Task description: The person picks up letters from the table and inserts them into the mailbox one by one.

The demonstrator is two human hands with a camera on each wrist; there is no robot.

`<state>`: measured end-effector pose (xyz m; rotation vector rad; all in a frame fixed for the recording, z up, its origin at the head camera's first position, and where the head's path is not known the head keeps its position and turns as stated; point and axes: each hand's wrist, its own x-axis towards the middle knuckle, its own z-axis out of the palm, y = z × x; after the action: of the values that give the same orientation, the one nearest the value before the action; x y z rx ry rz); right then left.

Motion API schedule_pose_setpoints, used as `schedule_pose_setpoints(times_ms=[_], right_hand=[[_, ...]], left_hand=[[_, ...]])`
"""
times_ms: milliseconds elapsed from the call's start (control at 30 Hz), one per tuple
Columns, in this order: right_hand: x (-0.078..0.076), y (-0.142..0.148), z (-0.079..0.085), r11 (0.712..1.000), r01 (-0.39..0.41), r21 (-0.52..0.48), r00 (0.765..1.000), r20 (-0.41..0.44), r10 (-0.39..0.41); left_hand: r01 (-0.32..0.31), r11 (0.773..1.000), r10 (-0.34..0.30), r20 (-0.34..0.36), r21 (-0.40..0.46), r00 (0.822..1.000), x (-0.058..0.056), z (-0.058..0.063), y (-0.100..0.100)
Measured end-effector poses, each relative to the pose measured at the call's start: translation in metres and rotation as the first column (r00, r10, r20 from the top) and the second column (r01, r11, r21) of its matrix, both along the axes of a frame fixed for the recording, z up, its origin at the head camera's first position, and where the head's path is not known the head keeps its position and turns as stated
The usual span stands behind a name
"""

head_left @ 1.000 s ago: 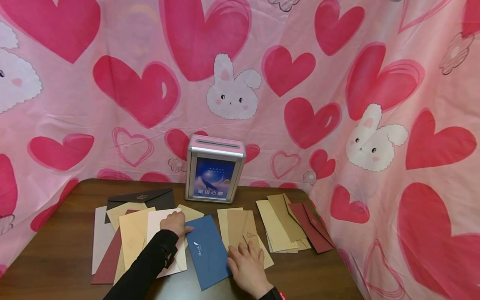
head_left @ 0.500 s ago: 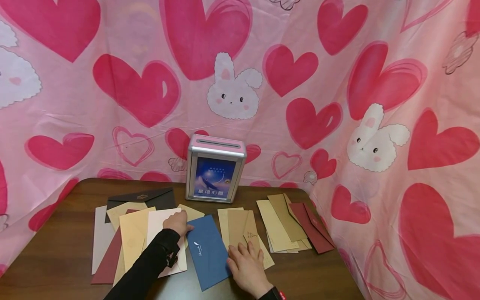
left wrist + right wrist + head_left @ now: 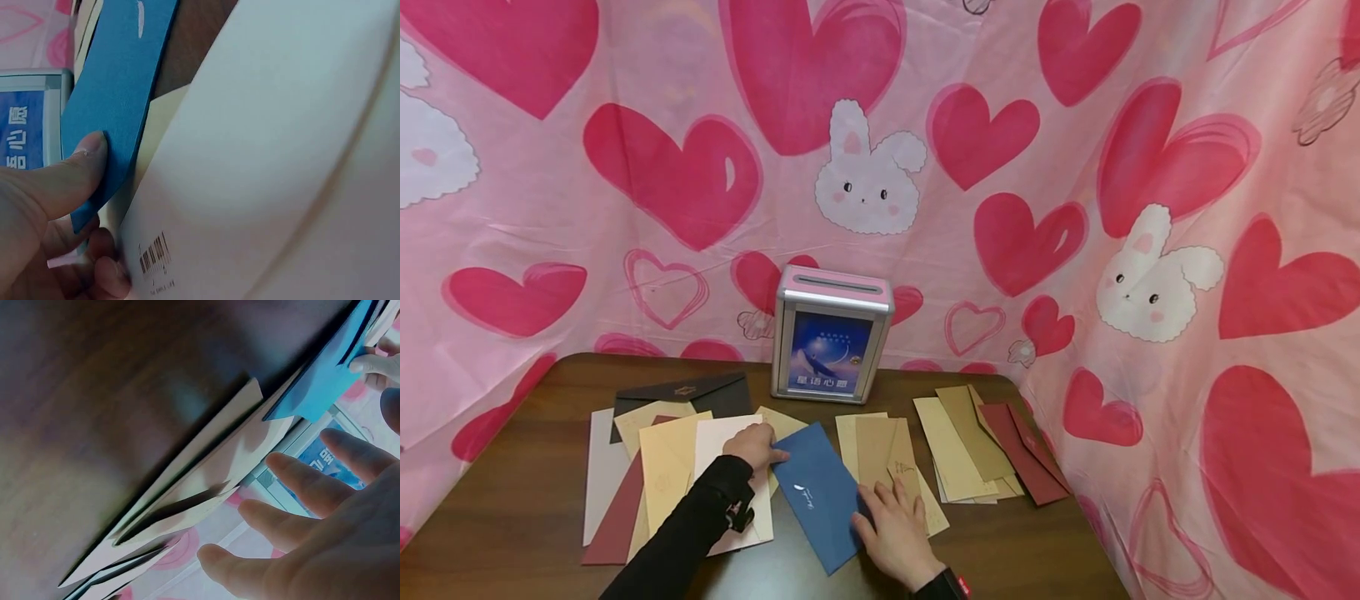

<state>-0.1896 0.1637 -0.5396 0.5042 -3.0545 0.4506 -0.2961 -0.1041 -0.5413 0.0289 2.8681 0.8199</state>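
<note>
Holding R hand (image 3: 895, 529) spread, w/ released grip, over tan envelope (image 3: 876, 454) and nr edge of blue envelope (image 3: 816, 492). Pinching blue envelope at upper L corner btwn thumb & fingers of L hand (image 3: 752, 446), slanted mid-table (image 3: 1000, 558) btwn white envelope (image 3: 708, 447) & tan one. Flanked at far R by red envelope (image 3: 1022, 454); backed by black envelope (image 3: 722, 397) at L, upright box (image 3: 831, 337) w/ pink top at ctr. & heart-print cloth (image 3: 940, 250).

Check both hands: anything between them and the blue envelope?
Nothing visible. The left hand pinches the blue envelope near its far end. The right hand is beside its right edge, fingers over the tan envelope; I can't tell whether they touch either.
</note>
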Motion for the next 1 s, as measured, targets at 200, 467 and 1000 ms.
schedule_pose_setpoints(times_ms=[200, 467, 1000], right_hand=[[-0.01, -0.001, 0.005, 0.998, -0.044, -0.035, 0.999, 0.01, 0.044], [-0.031, -0.001, 0.013, 0.973, -0.028, -0.228, 0.987, 0.151, 0.064], [-0.034, -0.009, 0.022, 0.846, 0.085, -0.527, 0.878, 0.442, 0.187]], left_hand=[[0.048, 0.995, -0.047, -0.012, 0.093, 0.999, 0.006, 0.005, -0.014], [0.132, 0.957, -0.119, -0.065, 0.258, 0.991, 0.015, 0.036, -0.017], [0.113, 0.946, -0.076, -0.13, 0.305, 0.989, 0.018, 0.08, -0.021]])
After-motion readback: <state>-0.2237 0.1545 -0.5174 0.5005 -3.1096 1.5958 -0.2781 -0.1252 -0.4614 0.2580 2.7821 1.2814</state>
